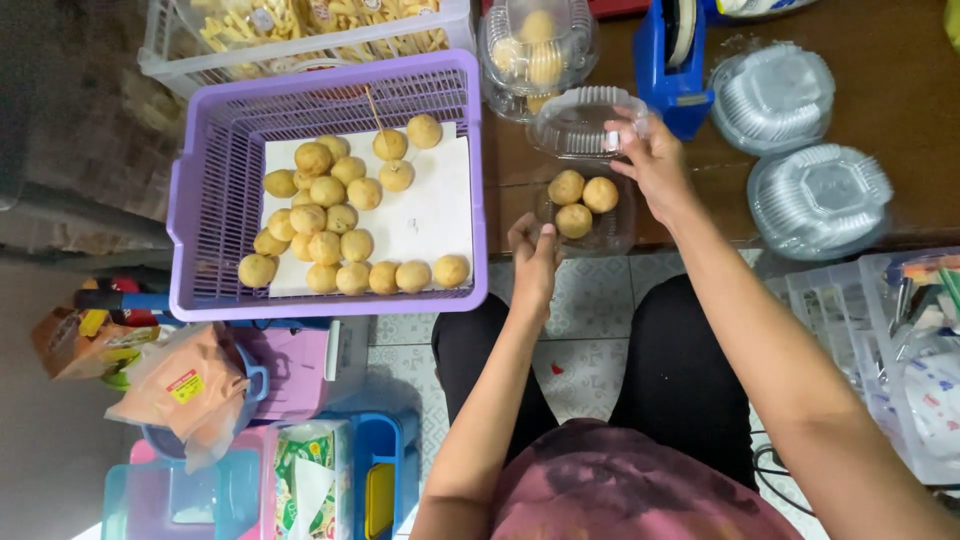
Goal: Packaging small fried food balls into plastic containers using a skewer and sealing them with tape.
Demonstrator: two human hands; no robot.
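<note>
A clear plastic clamshell box (pixel 606 232) stands open at the near edge of the brown table, with three round yellow pastry balls (pixel 583 203) in its tray. My right hand (pixel 655 160) grips the box's raised lid (pixel 580 122) at its right side. My left hand (pixel 535 258) holds the tray's near left rim with pinched fingers. To the left, a purple plastic basket (pixel 215 210) lined with white paper holds several more yellow balls (pixel 335 225).
A filled clear box (pixel 535 45) stands behind the open one. A blue tape dispenser (pixel 675 60) and two stacks of empty clear boxes (pixel 818 195) are on the right. A white crate (pixel 300 35) of snacks sits behind the basket. Bags and tubs (pixel 200 420) lie on the floor at left.
</note>
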